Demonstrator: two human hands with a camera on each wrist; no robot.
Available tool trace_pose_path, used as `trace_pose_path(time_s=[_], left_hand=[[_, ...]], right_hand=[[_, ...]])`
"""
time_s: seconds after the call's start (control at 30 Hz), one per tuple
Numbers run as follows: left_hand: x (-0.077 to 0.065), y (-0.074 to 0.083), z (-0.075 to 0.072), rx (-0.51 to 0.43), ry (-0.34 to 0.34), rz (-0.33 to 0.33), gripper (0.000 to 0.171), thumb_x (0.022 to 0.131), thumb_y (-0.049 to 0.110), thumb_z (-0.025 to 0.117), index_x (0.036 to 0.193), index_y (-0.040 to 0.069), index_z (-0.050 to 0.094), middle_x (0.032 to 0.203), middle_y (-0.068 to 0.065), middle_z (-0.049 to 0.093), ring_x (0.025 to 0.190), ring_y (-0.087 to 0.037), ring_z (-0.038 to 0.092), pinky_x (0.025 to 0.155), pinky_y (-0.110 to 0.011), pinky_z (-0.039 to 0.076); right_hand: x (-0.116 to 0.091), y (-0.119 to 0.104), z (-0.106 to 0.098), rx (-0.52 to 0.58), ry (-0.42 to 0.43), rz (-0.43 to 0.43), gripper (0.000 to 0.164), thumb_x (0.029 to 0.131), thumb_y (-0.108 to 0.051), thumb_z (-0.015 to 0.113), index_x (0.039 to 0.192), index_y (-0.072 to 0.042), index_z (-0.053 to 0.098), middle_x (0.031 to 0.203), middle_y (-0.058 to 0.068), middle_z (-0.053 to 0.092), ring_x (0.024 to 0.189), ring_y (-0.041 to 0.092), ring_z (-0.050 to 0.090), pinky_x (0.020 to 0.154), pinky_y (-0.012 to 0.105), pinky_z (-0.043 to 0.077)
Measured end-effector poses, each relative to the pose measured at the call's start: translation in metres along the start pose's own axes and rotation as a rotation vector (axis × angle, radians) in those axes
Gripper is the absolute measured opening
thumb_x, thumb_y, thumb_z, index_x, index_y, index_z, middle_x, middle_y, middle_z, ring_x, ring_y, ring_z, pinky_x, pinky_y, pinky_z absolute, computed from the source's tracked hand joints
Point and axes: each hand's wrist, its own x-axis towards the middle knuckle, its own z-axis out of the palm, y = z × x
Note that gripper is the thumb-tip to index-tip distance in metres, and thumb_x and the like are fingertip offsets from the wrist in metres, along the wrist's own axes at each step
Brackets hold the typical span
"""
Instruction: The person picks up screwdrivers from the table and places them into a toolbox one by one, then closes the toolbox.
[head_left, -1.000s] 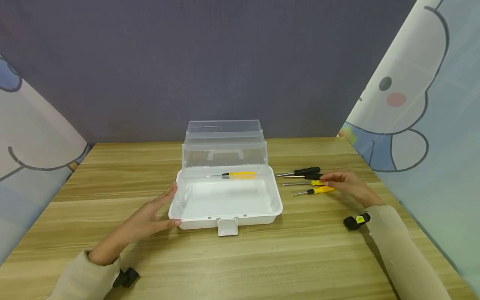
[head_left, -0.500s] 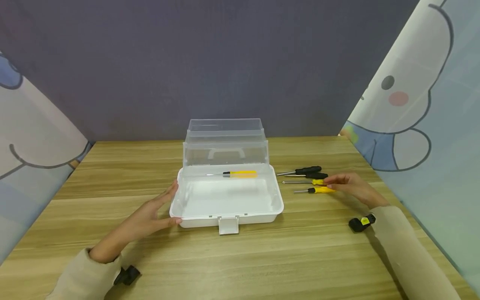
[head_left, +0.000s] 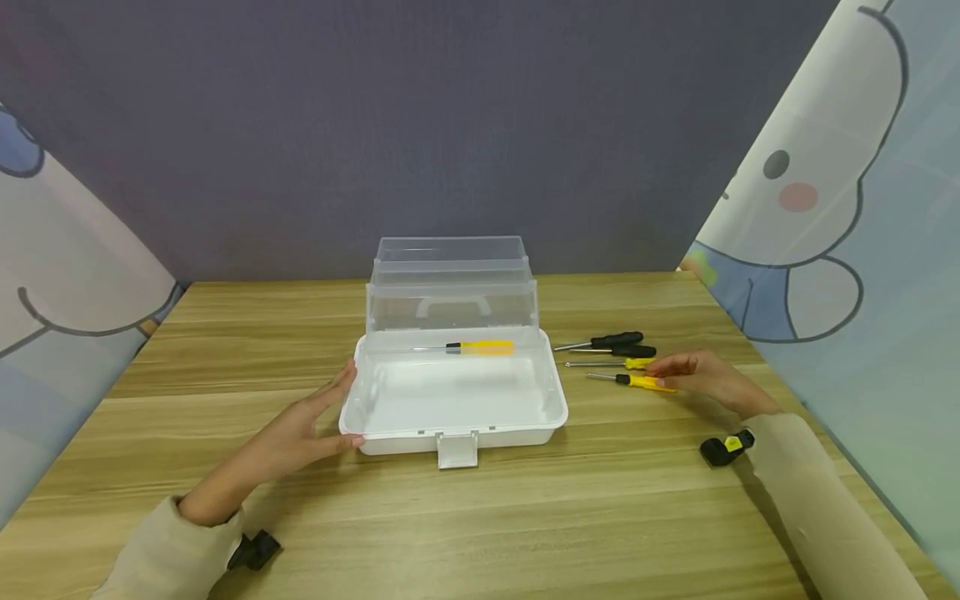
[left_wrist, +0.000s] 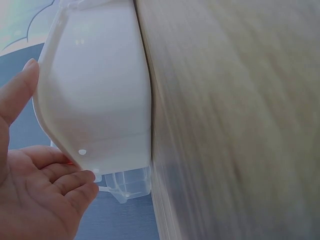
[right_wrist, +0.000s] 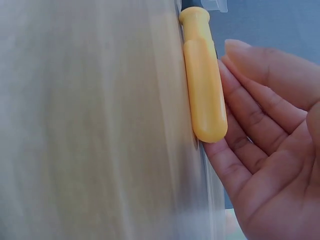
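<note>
A white toolbox (head_left: 457, 400) stands on the table with its clear lid and trays (head_left: 450, 287) raised behind it. My left hand (head_left: 288, 442) spans its left end, thumb at the front corner, the straight fingers touching the rim farther back. To the right, my right hand (head_left: 705, 379) is at the handle of the nearest yellow screwdriver (head_left: 638, 381). In the right wrist view the yellow handle (right_wrist: 206, 90) lies against the fingers, with a small gap to the thumb; some fingertips are hidden behind it. Another yellow-handled screwdriver (head_left: 483, 347) appears at the box's rear, partly behind clear plastic.
Beyond the right hand lie a second yellow screwdriver (head_left: 636, 363) and two black-handled screwdrivers, one farther back (head_left: 617, 340). The box's front latch (head_left: 457, 451) hangs down. A dark panel (head_left: 450, 125) rises behind the wooden table (head_left: 487, 533).
My right hand has shifted slightly right and toward me. The nearest yellow screwdriver has turned a little, its handle end nearer me. My left hand stays at the box.
</note>
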Motion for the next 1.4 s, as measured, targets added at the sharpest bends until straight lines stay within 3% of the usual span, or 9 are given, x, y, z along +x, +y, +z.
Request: trace_pose_path(time_s=[0.13,0.83,0.97,1.2,1.4], left_hand=[[-0.0007,0.0006,-0.0005,-0.006,-0.003,0.004,0.089,0.084,0.025,0.072,0.148,-0.002,0.017,0.155,-0.021,0.010,0.137,-0.049,0.014,0.097,0.000,0.009],[-0.0016,0.0035,-0.0007,-0.020,-0.003,0.012,0.088,0.084,0.024,0.072,0.148,-0.004,0.017,0.153,-0.025,0.011,0.138,-0.048,0.013,0.097,0.000,0.009],[-0.0016,0.0021,-0.0003,-0.030,-0.007,0.011,0.088,0.084,0.024,0.072,0.148,-0.003,0.017,0.154,-0.024,0.011,0.138,-0.048,0.012,0.097,0.001,0.010],[-0.0007,0.0011,-0.0007,-0.026,-0.007,0.021,0.088,0.085,0.023,0.071,0.148,-0.003,0.016,0.154,-0.024,0.010,0.137,-0.049,0.012,0.098,0.000,0.009],[-0.0005,0.0009,-0.0005,-0.013,-0.006,0.026,0.088,0.084,0.023,0.072,0.147,-0.005,0.017,0.153,-0.025,0.011,0.137,-0.049,0.013,0.097,0.000,0.010]], right_hand=[[-0.0009,-0.0007,-0.0009,-0.017,-0.017,-0.009,0.038,0.089,-0.015,0.065,0.120,0.007,0.059,0.120,0.023,0.061,0.096,0.000,0.059,0.081,0.021,0.048],[-0.0036,0.0039,-0.0041,-0.078,-0.087,-0.055,0.038,0.086,-0.011,0.068,0.118,0.009,0.059,0.119,0.025,0.060,0.092,0.005,0.060,0.075,0.021,0.050],[-0.0029,0.0034,-0.0048,-0.079,-0.089,-0.035,0.040,0.086,-0.011,0.068,0.119,0.009,0.059,0.120,0.027,0.058,0.091,0.002,0.058,0.075,0.022,0.050],[-0.0026,0.0026,-0.0049,-0.114,-0.076,-0.044,0.038,0.086,-0.012,0.069,0.116,0.009,0.060,0.115,0.017,0.064,0.091,0.003,0.059,0.074,0.021,0.050],[-0.0023,0.0018,-0.0042,-0.093,-0.085,-0.011,0.041,0.085,-0.014,0.070,0.117,0.009,0.059,0.115,0.023,0.062,0.090,0.005,0.060,0.075,0.022,0.050]])
